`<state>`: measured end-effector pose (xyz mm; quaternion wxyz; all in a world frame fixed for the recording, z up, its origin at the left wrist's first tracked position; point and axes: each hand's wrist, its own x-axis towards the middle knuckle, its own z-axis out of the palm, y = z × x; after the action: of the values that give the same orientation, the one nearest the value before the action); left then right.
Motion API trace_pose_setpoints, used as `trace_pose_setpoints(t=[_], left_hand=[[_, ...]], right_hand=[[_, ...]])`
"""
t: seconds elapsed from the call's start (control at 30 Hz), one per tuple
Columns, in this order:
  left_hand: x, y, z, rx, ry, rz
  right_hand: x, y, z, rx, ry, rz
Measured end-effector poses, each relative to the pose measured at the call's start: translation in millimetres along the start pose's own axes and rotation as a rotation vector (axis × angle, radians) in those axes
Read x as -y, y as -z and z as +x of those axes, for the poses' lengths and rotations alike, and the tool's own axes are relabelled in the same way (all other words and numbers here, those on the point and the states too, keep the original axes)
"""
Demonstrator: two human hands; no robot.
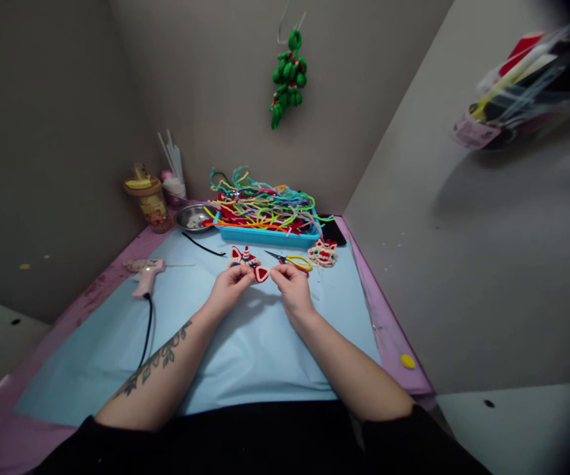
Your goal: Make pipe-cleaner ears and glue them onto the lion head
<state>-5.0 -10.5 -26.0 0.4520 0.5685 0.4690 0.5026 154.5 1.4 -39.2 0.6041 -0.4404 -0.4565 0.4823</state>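
Between my two hands is a small red triangle with a white edge, a pipe-cleaner ear piece (262, 274). My left hand (231, 288) pinches its left side, and the fingers of my right hand (291, 287) are closed at its right corner. Just behind my left fingers lies a pipe-cleaner figure (245, 256) in red, white and blue with a similar ear; my fingers partly hide it. Scissors (297, 262) with yellow handles rest beyond my right hand. To their right sits a finished-looking white and red lion-like face (323, 253).
A blue tray (270, 235) heaped with coloured pipe cleaners stands at the back, beside a metal bowl (193, 218). A pink glue gun (147, 277) with a black cord lies left. A cup (150, 201) stands back left; a yellow disc (407, 361) lies on the right edge.
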Motion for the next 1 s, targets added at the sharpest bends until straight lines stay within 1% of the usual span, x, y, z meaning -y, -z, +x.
trace_pose_setpoints(t=[0.1,0.4,0.5,0.63,0.7,1.0], left_hand=[[0,1,0,0.009,-0.005,-0.001],[1,2,1,0.018,-0.008,-0.005],[1,3,2,0.021,-0.009,-0.025],[2,3,2,0.025,0.002,-0.065],[2,4,2,0.028,0.014,-0.088],[4,5,3,0.024,0.010,-0.116]], right_hand=[[-3,2,2,0.011,0.041,-0.047],[-3,7,4,-0.011,0.031,-0.048],[0,9,5,0.021,0.093,-0.084],[9,12,4,0.079,0.253,-0.172],[13,12,3,0.101,0.297,-0.204],[13,11,1,0.117,0.319,-0.276]])
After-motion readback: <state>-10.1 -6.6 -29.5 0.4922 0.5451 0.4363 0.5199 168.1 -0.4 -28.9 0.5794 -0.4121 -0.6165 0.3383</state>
